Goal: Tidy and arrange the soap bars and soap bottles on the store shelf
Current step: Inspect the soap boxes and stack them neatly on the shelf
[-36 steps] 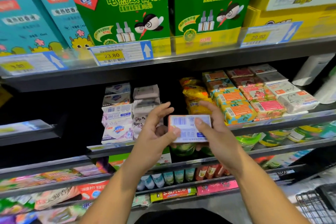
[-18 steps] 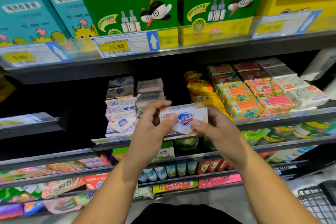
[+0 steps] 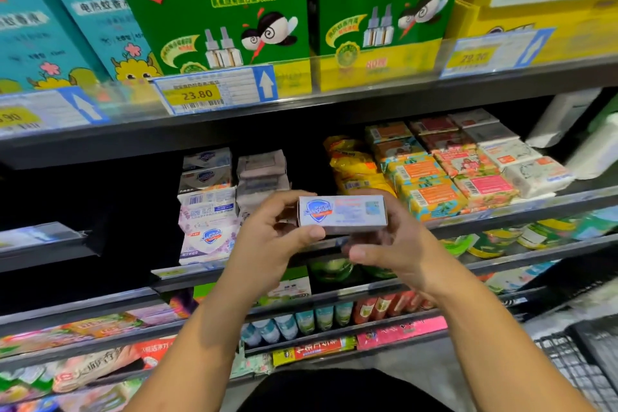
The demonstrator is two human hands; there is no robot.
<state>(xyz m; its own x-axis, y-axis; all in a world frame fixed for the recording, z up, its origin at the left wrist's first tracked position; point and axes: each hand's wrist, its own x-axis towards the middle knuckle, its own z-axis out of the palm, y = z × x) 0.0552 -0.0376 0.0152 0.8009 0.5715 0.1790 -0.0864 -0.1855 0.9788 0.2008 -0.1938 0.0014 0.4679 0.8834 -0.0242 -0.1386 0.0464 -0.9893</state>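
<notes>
A white boxed soap bar (image 3: 342, 213) with a blue shield logo is held in front of the middle shelf, its long side facing me. My left hand (image 3: 271, 237) pinches its left end between thumb and fingers. My right hand (image 3: 389, 244) grips its right end from behind and below. Behind my left hand stands a stack of white soap boxes (image 3: 207, 207) with the same logo, and beside it a stack of pale wrapped bars (image 3: 262, 172). Yellow soap packs (image 3: 356, 164) and rows of orange, pink and white soap bars (image 3: 461, 164) fill the shelf to the right.
Green boxes (image 3: 217, 10) and teal boxes (image 3: 83, 23) stand on the shelf above, behind price tags (image 3: 214, 90). The middle shelf rail (image 3: 501, 211) runs under the soaps. Lower shelves hold small bottles (image 3: 301, 321) and packets. A black wire basket (image 3: 582, 365) sits at bottom right.
The box has been turned in both hands, from its barcode face to its logo side. It now sits a little higher and closer to the shelf.
</notes>
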